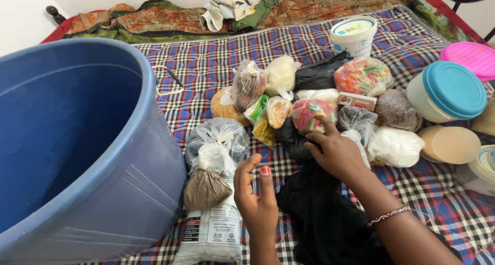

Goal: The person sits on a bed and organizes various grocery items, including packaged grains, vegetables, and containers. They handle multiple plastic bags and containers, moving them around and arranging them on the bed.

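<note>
Nearest the camera, the left hand (256, 200) hovers open with loosely curled fingers, holding nothing, just beside a printed white packet (210, 233) and a small brown-filled bag (205, 189) lying on it. The right hand (336, 152), also open, rests on a black plastic bag (319, 213), its fingertips touching a red-filled clear pouch (311, 113). The large blue tub (77, 141) at the left shows no packets inside, as far as its visible wall reveals, so the sorting seems barely begun. Beyond, many tied bags of grains and snacks lie heaped on the checked bedspread (206, 64), with a teal-lidded container (447, 92) and a white lidded tub (354, 35) farther back.
</note>
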